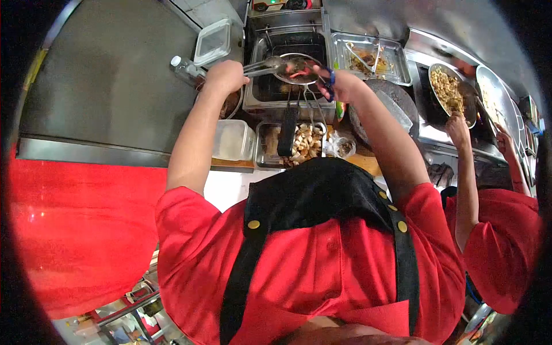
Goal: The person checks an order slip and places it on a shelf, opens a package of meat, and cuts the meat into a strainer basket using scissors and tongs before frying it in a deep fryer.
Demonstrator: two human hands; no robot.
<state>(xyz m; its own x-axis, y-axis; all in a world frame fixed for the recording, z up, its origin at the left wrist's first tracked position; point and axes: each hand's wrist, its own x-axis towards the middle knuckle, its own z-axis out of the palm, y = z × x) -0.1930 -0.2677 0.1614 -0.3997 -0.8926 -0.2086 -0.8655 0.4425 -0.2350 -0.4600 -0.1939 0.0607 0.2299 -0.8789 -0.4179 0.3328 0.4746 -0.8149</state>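
Observation:
My left hand [226, 76] is closed around metal tongs [261, 67], whose tips reach the rim of a round strainer [310, 82]. In the strainer lie dark and reddish food pieces [300, 71]. From the other side, my right hand [344, 86] grips what look like blue-handled scissors [329, 84]; their blades are hard to make out against the food. The strainer sits above a deep fryer [257, 102] with dark oil. Below it, a black basket handle [288, 132] extends over a metal tray of pale cut pieces [306, 144].
A clear lidded container [233, 140] and a capped bottle [185, 68] stand at the left. Beyond my right arm are a food tray [399, 72] and a round board [374, 95]. At the far right, a co-worker's hand [457, 129] is at an oval pan of food [447, 89].

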